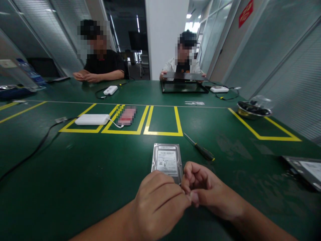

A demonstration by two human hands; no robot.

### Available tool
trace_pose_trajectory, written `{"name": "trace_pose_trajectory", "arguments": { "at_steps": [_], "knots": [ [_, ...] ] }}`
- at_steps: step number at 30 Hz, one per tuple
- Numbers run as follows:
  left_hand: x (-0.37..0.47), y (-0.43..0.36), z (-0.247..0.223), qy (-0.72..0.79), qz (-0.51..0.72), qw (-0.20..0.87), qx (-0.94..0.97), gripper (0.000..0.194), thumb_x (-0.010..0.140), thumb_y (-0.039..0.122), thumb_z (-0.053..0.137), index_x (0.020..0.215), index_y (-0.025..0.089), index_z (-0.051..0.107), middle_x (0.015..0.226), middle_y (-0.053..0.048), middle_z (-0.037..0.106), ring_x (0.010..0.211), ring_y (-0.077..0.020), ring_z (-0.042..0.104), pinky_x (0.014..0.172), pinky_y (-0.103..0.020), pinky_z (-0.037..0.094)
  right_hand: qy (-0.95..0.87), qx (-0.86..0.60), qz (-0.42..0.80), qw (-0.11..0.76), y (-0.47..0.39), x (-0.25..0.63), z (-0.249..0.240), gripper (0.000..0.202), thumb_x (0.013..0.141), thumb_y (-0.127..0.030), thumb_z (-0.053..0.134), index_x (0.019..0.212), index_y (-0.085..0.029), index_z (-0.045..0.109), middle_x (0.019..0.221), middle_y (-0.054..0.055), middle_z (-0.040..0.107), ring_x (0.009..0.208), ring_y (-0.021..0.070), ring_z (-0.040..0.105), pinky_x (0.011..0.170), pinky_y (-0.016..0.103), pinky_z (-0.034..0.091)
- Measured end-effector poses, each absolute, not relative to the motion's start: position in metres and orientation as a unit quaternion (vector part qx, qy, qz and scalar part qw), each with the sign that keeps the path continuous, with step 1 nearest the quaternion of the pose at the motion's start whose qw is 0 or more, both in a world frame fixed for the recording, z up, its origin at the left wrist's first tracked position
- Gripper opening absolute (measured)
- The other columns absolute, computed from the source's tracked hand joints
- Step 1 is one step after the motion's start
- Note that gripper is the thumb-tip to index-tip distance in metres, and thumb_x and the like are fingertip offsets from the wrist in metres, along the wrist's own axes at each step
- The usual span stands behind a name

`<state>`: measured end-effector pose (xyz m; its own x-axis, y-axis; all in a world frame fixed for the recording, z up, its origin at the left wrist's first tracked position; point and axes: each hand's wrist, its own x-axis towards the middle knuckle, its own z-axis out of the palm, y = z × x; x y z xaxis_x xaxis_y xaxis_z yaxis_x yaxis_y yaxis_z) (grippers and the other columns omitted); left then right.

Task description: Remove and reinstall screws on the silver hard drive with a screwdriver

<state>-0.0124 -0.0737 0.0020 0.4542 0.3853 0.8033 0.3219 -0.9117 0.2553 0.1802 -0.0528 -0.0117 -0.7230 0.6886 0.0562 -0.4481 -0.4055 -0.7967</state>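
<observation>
A silver hard drive (167,160) with a white label lies flat on the green table, its near end partly hidden behind my hands. In front of that end, my left hand (162,206) is closed, back of the hand toward me, fingertips out of sight. Its fingers meet those of my right hand (204,189), whose thumb and forefinger are pinched together while the others curl. Whatever sits between the fingertips is hidden or too small to name. Beyond my right hand rests a screwdriver (204,152) with a dark handle, its shaft pointing away to the left.
Yellow tape rectangles (163,133) mark the table. A white power bank (92,119) is cabled to a blurred pink phone-like object (127,116). A metal bowl of dark items (253,110) stands right; another drive-like device (304,169) lies nearer. Two people sit opposite, one holding a dark panel (185,76).
</observation>
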Motion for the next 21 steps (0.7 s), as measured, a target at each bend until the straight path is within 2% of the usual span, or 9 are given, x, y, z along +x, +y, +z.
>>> {"name": "trace_pose_trajectory", "arguments": {
  "at_steps": [9, 16, 21],
  "knots": [
    [-0.0161, -0.0744, -0.0008, 0.228, 0.45, 0.0, 0.864, 0.012, 0.086, 0.006, 0.064, 0.096, 0.01, 0.068, 0.086, -0.003, 0.071, 0.079, -0.0174, 0.057, 0.071, -0.033, 0.044, -0.441, -0.201, 0.798, 0.357, -0.0513, 0.183, -0.0119, 0.041, 0.08, -0.015, 0.079, 0.091, -0.017, 0.039, 0.082, -0.002, 0.058, 0.071, 0.0058, 0.052, 0.066, 0.017, 0.04],
    [-0.0177, -0.0748, -0.0056, 0.254, 0.439, -0.06, 0.86, 0.013, 0.086, 0.008, 0.062, 0.095, 0.013, 0.069, 0.086, -0.003, 0.071, 0.084, -0.0207, 0.056, 0.074, -0.037, 0.041, -0.45, -0.22, 0.785, 0.365, -0.0525, 0.183, -0.0094, 0.041, 0.079, -0.017, 0.079, 0.088, -0.017, 0.039, 0.083, -0.001, 0.058, 0.073, 0.0067, 0.052, 0.068, 0.018, 0.041],
    [-0.0156, -0.0738, -0.0018, 0.259, 0.439, -0.056, 0.859, 0.009, 0.086, 0.009, 0.061, 0.092, 0.012, 0.068, 0.081, -0.004, 0.069, 0.08, -0.0203, 0.055, 0.072, -0.037, 0.041, -0.461, -0.22, 0.774, 0.373, -0.0541, 0.1823, -0.0106, 0.038, 0.08, -0.016, 0.078, 0.088, -0.016, 0.041, 0.085, 0.0, 0.058, 0.075, 0.0074, 0.053, 0.069, 0.019, 0.042]
  ]
}}
